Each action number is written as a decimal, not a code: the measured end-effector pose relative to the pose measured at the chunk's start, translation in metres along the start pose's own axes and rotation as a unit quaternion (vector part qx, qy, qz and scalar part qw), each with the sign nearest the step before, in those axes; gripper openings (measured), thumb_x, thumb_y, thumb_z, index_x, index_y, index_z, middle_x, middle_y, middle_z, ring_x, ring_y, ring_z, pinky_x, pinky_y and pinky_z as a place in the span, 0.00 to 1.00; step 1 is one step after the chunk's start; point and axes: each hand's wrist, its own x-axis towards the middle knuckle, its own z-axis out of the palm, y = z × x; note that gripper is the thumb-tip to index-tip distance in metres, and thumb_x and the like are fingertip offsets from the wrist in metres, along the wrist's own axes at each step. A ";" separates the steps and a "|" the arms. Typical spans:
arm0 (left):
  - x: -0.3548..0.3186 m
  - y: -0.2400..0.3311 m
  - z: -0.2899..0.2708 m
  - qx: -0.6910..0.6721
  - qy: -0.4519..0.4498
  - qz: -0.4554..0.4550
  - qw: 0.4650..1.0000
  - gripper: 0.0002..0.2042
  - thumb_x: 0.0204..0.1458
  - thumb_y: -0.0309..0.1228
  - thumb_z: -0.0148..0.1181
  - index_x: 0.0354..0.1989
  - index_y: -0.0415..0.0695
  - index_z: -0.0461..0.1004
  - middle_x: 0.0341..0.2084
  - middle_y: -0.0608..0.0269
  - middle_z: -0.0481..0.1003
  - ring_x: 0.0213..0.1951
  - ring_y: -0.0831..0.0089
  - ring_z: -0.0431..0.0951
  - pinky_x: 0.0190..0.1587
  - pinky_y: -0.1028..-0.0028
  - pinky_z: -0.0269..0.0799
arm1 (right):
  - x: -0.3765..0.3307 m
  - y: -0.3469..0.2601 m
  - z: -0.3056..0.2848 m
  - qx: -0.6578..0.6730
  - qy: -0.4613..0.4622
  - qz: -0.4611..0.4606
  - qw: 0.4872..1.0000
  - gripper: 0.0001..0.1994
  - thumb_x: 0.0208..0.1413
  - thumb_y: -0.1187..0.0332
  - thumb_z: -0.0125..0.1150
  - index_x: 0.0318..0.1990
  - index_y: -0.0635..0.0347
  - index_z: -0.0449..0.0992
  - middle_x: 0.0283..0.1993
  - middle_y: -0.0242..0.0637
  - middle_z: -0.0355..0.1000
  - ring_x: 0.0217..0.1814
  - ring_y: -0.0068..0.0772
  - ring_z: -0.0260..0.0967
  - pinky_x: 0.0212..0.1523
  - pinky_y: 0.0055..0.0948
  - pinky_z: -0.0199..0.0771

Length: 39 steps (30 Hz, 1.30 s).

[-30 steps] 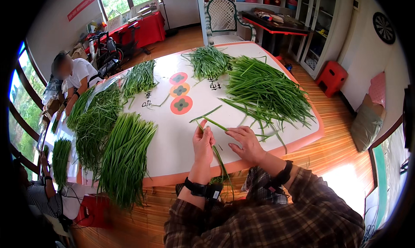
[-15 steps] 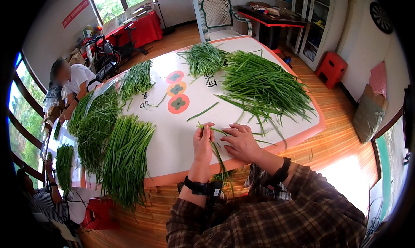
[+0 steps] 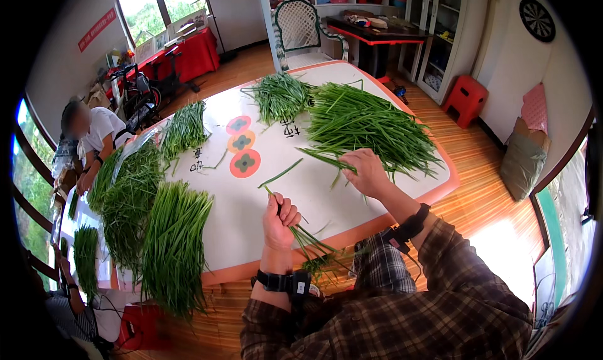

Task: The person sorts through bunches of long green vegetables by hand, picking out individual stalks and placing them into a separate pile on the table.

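Note:
My left hand (image 3: 279,222) is closed round a few long green chives (image 3: 312,242); their ends stick up above the fist, and the leaves trail over the table's near edge. Farther right, my right hand (image 3: 365,173) reaches to the near side of a big loose pile of chives (image 3: 370,123), fingers closed on some strands (image 3: 321,155) there; the fingertips are partly hidden. One single chive (image 3: 281,173) lies on the white tabletop (image 3: 235,231) just beyond my left hand.
A neat chive bundle (image 3: 176,241) overhangs the table's left front edge, with a messier heap (image 3: 130,209) behind it. Smaller bunches (image 3: 278,97) lie at the far side. A person in a white shirt (image 3: 103,131) works at the left. A red stool (image 3: 465,101) stands right.
My hands have moved apart: the right went forward to the big pile and closed on strands, while the left drew slightly back and left with its chives. The whole view has shifted slightly.

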 end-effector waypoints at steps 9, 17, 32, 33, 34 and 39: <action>0.001 -0.002 -0.003 0.052 0.007 0.024 0.998 0.14 0.57 0.44 0.44 0.24 0.50 0.60 0.10 0.73 0.53 0.12 0.83 0.48 0.17 0.81 0.44 | 0.009 -0.013 0.018 -0.063 -0.085 0.003 0.994 0.18 0.51 0.59 0.53 0.48 0.53 0.71 0.52 0.31 0.66 0.56 0.38 0.56 0.53 0.42 0.56; 0.002 -0.004 -0.002 0.059 0.008 0.030 0.998 0.14 0.57 0.43 0.45 0.24 0.49 0.61 0.11 0.73 0.54 0.13 0.83 0.49 0.17 0.81 0.46 | -0.005 -0.016 0.013 -0.094 -0.091 0.024 0.991 0.18 0.51 0.58 0.53 0.48 0.54 0.71 0.52 0.31 0.66 0.57 0.39 0.55 0.53 0.43 0.54; 0.002 -0.006 0.003 0.084 0.024 0.046 0.995 0.10 0.58 0.38 0.45 0.27 0.49 0.63 0.12 0.74 0.55 0.13 0.85 0.50 0.17 0.82 0.46 | -0.030 -0.047 -0.007 0.584 -0.192 0.221 0.757 0.17 0.54 0.66 0.52 0.50 0.61 0.70 0.44 0.28 0.69 0.43 0.16 0.63 0.45 0.19 0.64; 0.003 -0.006 0.003 0.086 0.028 0.048 0.995 0.09 0.58 0.37 0.45 0.27 0.49 0.64 0.12 0.75 0.55 0.13 0.85 0.50 0.17 0.82 0.46 | -0.033 -0.050 -0.006 0.590 -0.185 0.215 0.756 0.17 0.54 0.66 0.52 0.50 0.62 0.70 0.44 0.28 0.69 0.43 0.16 0.63 0.45 0.19 0.63; 0.003 -0.006 0.003 0.087 0.033 0.049 0.994 0.09 0.58 0.37 0.45 0.28 0.49 0.64 0.12 0.75 0.55 0.13 0.85 0.50 0.17 0.83 0.46 | -0.035 -0.052 -0.004 0.596 -0.179 0.210 0.754 0.17 0.54 0.67 0.52 0.50 0.62 0.70 0.44 0.28 0.69 0.43 0.16 0.62 0.45 0.19 0.63; 0.004 -0.008 0.001 0.078 0.033 0.052 0.995 0.09 0.58 0.37 0.45 0.28 0.49 0.65 0.12 0.75 0.55 0.13 0.85 0.50 0.17 0.83 0.46 | -0.040 -0.056 -0.004 0.620 -0.164 0.186 0.744 0.17 0.55 0.68 0.51 0.51 0.61 0.69 0.43 0.26 0.69 0.41 0.14 0.61 0.46 0.18 0.61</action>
